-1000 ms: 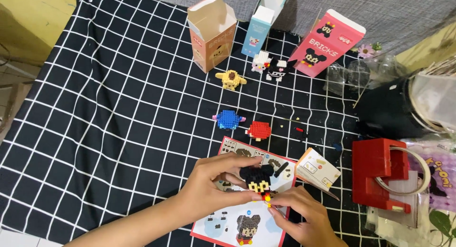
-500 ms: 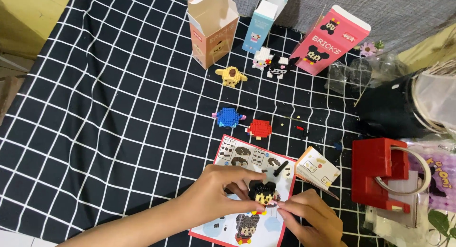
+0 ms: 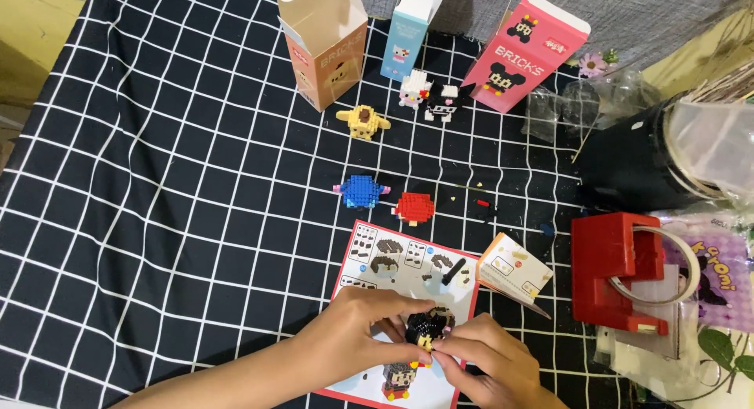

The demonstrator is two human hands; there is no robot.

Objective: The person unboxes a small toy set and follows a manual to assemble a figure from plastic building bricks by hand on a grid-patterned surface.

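Hands, left (image 3: pixel 357 338) and right (image 3: pixel 483 366), each grip clenched on black brick figure (image 3: pixel 428 326) above instruction sheet (image 3: pixel 377 256).

Down at the bottom of the frame we've got both hands pinched around a small black brick figure (image 3: pixel 428 328), left hand (image 3: pixel 357 338) on its left side, right hand (image 3: pixel 483 366) coming in from below right, fingertips touching it. It sits over the instruction sheet (image 3: pixel 377 260) with the red border. Just above the sheet are a blue brick figure (image 3: pixel 361 191) and a red brick figure (image 3: pixel 414 207), near each other. Further up, a yellow brick figure (image 3: pixel 363 121) sits just beside the orange box (image 3: pixel 326 51), with a pink box (image 3: pixel 530 51) at upper right. A red tape dispenser (image 3: pixel 616 271) sits at the right, all on the black checked cloth (image 3: pixel 157 181).
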